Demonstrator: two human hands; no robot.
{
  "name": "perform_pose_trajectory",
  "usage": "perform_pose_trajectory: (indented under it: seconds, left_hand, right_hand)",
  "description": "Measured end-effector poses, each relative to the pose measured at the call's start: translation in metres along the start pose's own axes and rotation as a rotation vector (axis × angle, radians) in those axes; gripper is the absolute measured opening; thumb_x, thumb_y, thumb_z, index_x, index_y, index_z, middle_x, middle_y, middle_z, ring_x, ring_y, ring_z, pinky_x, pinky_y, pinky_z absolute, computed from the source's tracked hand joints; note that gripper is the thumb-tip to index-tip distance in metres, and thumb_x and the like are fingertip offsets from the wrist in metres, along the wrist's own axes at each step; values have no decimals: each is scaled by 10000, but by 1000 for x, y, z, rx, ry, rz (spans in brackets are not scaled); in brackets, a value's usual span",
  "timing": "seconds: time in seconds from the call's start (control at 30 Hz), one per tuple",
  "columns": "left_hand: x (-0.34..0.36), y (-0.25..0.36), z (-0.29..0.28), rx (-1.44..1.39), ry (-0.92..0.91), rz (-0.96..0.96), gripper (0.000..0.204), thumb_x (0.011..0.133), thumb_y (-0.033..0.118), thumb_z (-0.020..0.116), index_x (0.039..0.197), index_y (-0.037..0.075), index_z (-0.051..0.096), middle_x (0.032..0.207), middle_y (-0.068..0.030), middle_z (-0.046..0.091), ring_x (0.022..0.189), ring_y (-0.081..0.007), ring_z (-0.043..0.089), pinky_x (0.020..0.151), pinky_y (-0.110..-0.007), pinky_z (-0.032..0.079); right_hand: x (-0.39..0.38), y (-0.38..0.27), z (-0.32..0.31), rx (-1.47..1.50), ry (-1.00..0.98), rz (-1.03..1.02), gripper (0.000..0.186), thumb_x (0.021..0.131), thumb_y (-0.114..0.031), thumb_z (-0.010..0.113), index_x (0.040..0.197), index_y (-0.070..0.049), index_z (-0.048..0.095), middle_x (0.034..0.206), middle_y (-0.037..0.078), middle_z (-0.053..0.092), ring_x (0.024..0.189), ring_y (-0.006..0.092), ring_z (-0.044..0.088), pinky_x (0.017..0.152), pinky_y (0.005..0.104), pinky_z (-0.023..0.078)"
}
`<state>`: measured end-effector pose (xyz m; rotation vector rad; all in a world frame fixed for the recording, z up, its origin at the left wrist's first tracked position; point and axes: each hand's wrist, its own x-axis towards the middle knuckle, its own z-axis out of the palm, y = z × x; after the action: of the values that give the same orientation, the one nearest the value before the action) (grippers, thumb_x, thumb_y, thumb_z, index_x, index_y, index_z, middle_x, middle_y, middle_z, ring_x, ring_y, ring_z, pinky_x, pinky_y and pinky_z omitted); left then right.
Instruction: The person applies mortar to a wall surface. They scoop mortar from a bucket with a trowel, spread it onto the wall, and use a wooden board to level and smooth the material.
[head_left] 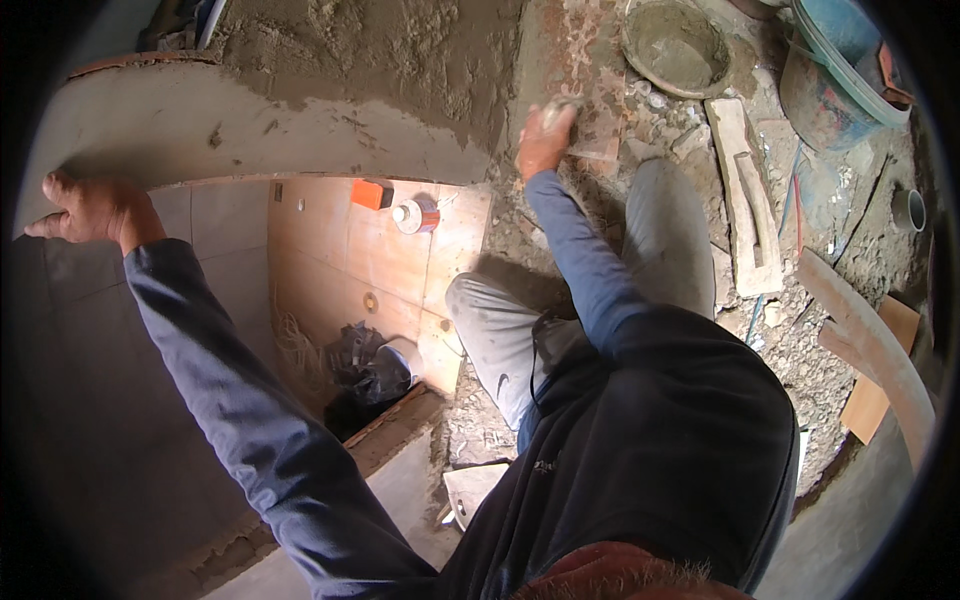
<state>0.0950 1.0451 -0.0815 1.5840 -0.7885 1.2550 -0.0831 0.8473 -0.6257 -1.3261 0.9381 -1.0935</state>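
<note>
My left hand (pixel 100 208) rests at the near edge of a grey plastered ledge (pixel 250 135), fingers apart. Wet, rough mortar (pixel 370 50) covers the ledge's upper part. My right hand (pixel 543 135) is closed on a blurred tool, apparently a trowel (pixel 595 150), over the stained strip at the ledge's right end. Just right of it sits a round pan (pixel 676 85) with mortar. Below the ledge, in a lit tiled recess (pixel 320 250), are an orange box (pixel 372 194), a can (pixel 415 215) and dark crumpled plastic (pixel 360 365).
At the right stand a bucket (pixel 830 110), a long pale offcut (pixel 740 200), a short pipe (pixel 907 210), curved strips (pixel 860 340) and a wooden board (pixel 880 400) on rubble, with thin cables. My bent legs (pixel 665 230) are beside the recess's edge.
</note>
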Motion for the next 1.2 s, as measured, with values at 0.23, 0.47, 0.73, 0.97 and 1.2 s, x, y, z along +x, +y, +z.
perform_pose_trajectory:
  seconds: [0.23, 0.47, 0.73, 0.97, 1.2]
  left_hand:
    - [-7, 11, -6, -62, -22, -42, 861, 921, 194, 563, 1544, -11, 5, 1298, -215, 511, 1054, -251, 575, 922, -362, 485]
    - [1, 9, -12, -17, 0, -43, 854, 905, 162, 562, 1543, -19, 24, 1226, -196, 543, 990, -239, 572, 901, -355, 489]
    - [-2, 10, -6, -6, 12, 36, 755, 926, 207, 575, 1513, 0, 147, 1176, -169, 567, 998, -239, 557, 893, -367, 476]
    - [-40, 24, -1, -102, 117, -69, 595, 970, 319, 600, 1429, 5, 390, 1242, -150, 576, 1150, -262, 541, 1011, -393, 424]
    - [-18, 42, 6, 204, 141, 144, 760, 965, 332, 608, 1508, -54, 242, 1463, -187, 433, 1280, -247, 474, 1069, -317, 373]
  right_hand:
    - [28, 4, -67, 188, -463, 205, 265, 896, -173, 631, 1082, -65, 478, 812, 70, 560, 534, 168, 516, 467, 351, 450]
    - [251, -4, -152, -1203, -687, -93, 480, 932, -352, 539, 1243, 14, 542, 1216, 308, 592, 1146, 458, 567, 972, 502, 460]
    - [300, 18, -240, -943, -350, -290, 367, 926, -236, 530, 1274, -126, 567, 1165, 259, 613, 1068, 445, 590, 918, 501, 466]
    - [181, 143, -512, -1273, -319, 102, 736, 871, -589, 590, 1386, -77, 469, 1314, 259, 557, 1175, 443, 558, 979, 534, 453]
    - [154, 124, -457, -1042, -419, 140, 605, 876, -373, 648, 1337, -8, 508, 1206, 294, 612, 1162, 385, 595, 976, 418, 461]
